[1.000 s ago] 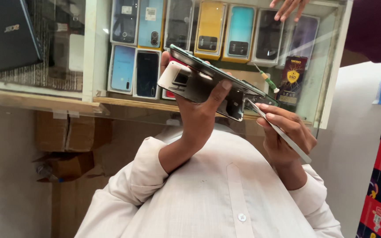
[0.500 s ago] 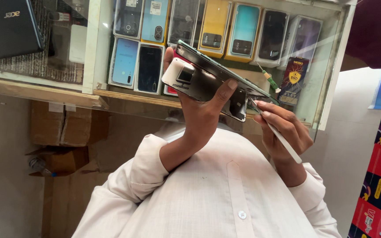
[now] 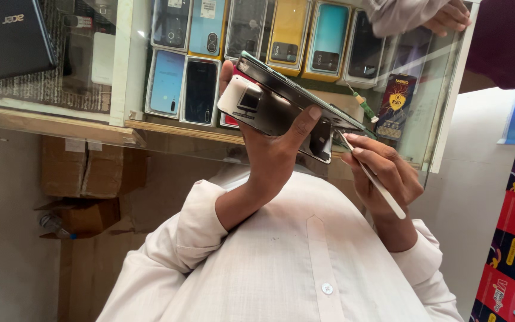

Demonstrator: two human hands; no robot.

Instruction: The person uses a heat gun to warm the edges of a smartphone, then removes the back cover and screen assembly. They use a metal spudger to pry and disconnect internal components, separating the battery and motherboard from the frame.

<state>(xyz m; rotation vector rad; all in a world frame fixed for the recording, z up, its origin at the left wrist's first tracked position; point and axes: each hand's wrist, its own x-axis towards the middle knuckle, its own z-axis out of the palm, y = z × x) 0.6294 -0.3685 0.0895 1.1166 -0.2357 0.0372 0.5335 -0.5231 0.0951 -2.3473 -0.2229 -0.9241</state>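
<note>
Left hand (image 3: 272, 156): clamped on a dark phone (image 3: 281, 110), held tilted above the glass surface (image 3: 424, 119).
Right hand (image 3: 382, 173): fingers pinched together on a thin white pry tool (image 3: 377, 182), tip touching the phone's lower edge.
Below the glass: 2 rows of phone cases (image 3: 287, 33).
Top right: another person's hand (image 3: 448, 15).
</note>
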